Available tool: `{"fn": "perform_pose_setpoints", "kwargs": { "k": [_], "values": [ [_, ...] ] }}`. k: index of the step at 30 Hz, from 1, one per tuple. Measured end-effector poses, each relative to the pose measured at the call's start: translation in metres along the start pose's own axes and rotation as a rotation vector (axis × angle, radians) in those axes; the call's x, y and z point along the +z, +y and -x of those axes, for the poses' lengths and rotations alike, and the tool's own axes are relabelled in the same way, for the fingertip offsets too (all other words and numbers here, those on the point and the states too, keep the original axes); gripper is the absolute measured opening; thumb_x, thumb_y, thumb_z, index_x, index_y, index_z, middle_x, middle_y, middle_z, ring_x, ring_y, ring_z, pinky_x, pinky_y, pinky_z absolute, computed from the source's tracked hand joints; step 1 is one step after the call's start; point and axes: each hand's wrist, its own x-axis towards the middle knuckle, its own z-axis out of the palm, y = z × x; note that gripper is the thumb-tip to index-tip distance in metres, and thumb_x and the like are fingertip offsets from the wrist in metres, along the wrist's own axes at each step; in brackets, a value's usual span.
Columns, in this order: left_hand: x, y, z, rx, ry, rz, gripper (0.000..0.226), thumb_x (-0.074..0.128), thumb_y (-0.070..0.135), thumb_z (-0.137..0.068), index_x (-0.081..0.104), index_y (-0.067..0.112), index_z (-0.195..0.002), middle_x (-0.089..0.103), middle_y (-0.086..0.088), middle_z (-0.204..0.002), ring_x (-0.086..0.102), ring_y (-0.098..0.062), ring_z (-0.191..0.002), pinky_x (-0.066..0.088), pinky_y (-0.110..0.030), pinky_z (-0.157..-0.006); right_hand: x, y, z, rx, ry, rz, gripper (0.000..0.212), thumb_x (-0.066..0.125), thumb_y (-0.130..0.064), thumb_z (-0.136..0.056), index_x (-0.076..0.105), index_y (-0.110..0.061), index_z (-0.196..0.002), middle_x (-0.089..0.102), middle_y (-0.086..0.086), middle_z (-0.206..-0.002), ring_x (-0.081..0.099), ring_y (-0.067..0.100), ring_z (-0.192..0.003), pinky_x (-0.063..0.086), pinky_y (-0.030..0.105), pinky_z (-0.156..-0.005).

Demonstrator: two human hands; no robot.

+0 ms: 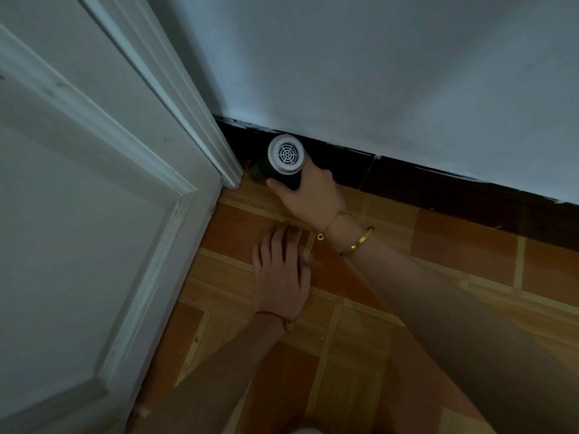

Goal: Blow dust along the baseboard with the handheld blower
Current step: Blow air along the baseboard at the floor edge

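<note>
My right hand [308, 195] is wrapped around a black handheld blower [283, 162] whose round white rear grille faces the camera. Its nozzle points down to the left, into the corner where the dark baseboard [438, 183] meets the white door frame [225, 164]. The nozzle tip sits close to the floor, and its very end is dark and hard to make out. My left hand [280, 274] rests flat on the tiled floor just below the blower, fingers spread, holding nothing.
A white panelled door [78, 198] fills the left side. A pale wall [376, 73] rises above the baseboard. Orange-brown floor tiles [454, 255] with light grout strips stretch to the right along the baseboard.
</note>
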Motion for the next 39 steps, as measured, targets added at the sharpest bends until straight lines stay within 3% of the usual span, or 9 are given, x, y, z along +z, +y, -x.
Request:
{"fn": "perform_pose_setpoints", "kwargs": {
  "k": [5, 9, 11, 14, 17, 23, 31, 36, 39],
  "values": [
    [-0.001, 0.001, 0.0, 0.007, 0.018, -0.001, 0.053, 0.045, 0.026, -0.09, 0.046, 0.015, -0.142, 0.044, -0.012, -0.146, 0.037, -0.032, -0.135, 0.024, -0.052, -0.113, -0.031, 0.021, 0.02, 0.103, 0.073, 0.005, 0.066, 0.069, -0.048, -0.081, 0.047, -0.022, -0.138, 0.064, 0.002, -0.127, 0.058, 0.021, -0.118, 0.04, 0.021, -0.09],
    [0.0, 0.001, 0.001, 0.006, 0.031, -0.003, 0.052, 0.044, 0.027, -0.09, 0.049, 0.014, -0.14, 0.045, -0.012, -0.145, 0.039, -0.034, -0.134, 0.029, -0.055, -0.111, -0.072, 0.049, 0.05, 0.177, 0.136, -0.003, 0.065, 0.071, -0.048, -0.081, 0.05, -0.022, -0.136, 0.064, 0.0, -0.126, 0.058, 0.018, -0.118, 0.04, 0.02, -0.088],
    [0.0, 0.001, 0.001, 0.014, 0.042, -0.009, 0.051, 0.045, 0.027, -0.09, 0.049, 0.014, -0.139, 0.046, -0.013, -0.144, 0.04, -0.034, -0.133, 0.029, -0.055, -0.111, -0.09, 0.064, 0.069, 0.213, 0.173, 0.014, 0.066, 0.069, -0.053, -0.079, 0.051, -0.023, -0.135, 0.067, 0.001, -0.121, 0.061, 0.02, -0.113, 0.045, 0.023, -0.089],
    [0.0, 0.002, 0.003, 0.023, 0.058, -0.014, 0.05, 0.044, 0.027, -0.091, 0.05, 0.013, -0.138, 0.047, -0.014, -0.142, 0.039, -0.034, -0.133, 0.029, -0.054, -0.111, -0.115, 0.083, 0.097, 0.291, 0.23, 0.02, 0.065, 0.065, -0.061, -0.072, 0.054, -0.025, -0.125, 0.072, 0.006, -0.099, 0.068, 0.028, -0.092, 0.057, 0.04, -0.083],
    [-0.001, 0.003, 0.003, 0.02, 0.054, -0.016, 0.05, 0.041, 0.028, -0.091, 0.05, 0.012, -0.137, 0.047, -0.014, -0.142, 0.04, -0.036, -0.132, 0.029, -0.055, -0.111, -0.134, 0.093, 0.119, 0.346, 0.288, 0.066, 0.069, 0.059, -0.068, -0.067, 0.054, -0.026, -0.121, 0.072, 0.007, -0.091, 0.069, 0.033, -0.085, 0.059, 0.045, -0.076],
    [-0.004, 0.02, -0.002, -0.066, 0.02, -0.023, 0.05, 0.038, 0.032, -0.087, 0.051, 0.009, -0.129, 0.047, -0.016, -0.138, 0.039, -0.037, -0.13, 0.028, -0.06, -0.11, -0.142, 0.102, 0.141, 0.331, 0.333, 0.186, 0.069, 0.065, -0.058, -0.078, 0.045, -0.027, -0.136, 0.069, 0.005, -0.112, 0.064, 0.031, -0.105, 0.055, 0.044, -0.086],
    [0.016, 0.093, 0.0, 0.245, -0.068, 0.052, 0.051, 0.041, 0.029, -0.09, 0.046, 0.015, -0.139, 0.042, -0.012, -0.145, 0.038, -0.033, -0.135, 0.018, -0.052, -0.116, -0.164, 0.123, 0.159, 0.38, 0.436, 0.17, 0.066, 0.066, -0.056, -0.079, 0.049, -0.02, -0.133, 0.069, 0.004, -0.107, 0.066, 0.027, -0.099, 0.054, 0.034, -0.079],
    [0.034, 0.114, 0.003, 0.295, -0.1, 0.057, 0.053, 0.047, 0.026, -0.089, 0.044, 0.015, -0.14, 0.041, -0.012, -0.146, 0.036, -0.033, -0.136, 0.021, -0.056, -0.116, -0.165, 0.127, 0.165, 0.352, 0.368, 0.167, 0.062, 0.068, -0.052, -0.081, 0.052, -0.019, -0.13, 0.07, 0.003, -0.109, 0.064, 0.026, -0.104, 0.047, 0.028, -0.077],
    [0.038, 0.113, 0.004, 0.309, -0.112, 0.024, 0.053, 0.048, 0.027, -0.091, 0.043, 0.014, -0.142, 0.041, -0.012, -0.148, 0.033, -0.032, -0.137, 0.022, -0.059, -0.115, -0.175, 0.132, 0.174, 0.416, 0.457, 0.159, 0.059, 0.068, -0.05, -0.082, 0.053, -0.018, -0.129, 0.069, 0.006, -0.11, 0.063, 0.03, -0.105, 0.046, 0.031, -0.076]
  ]
}}
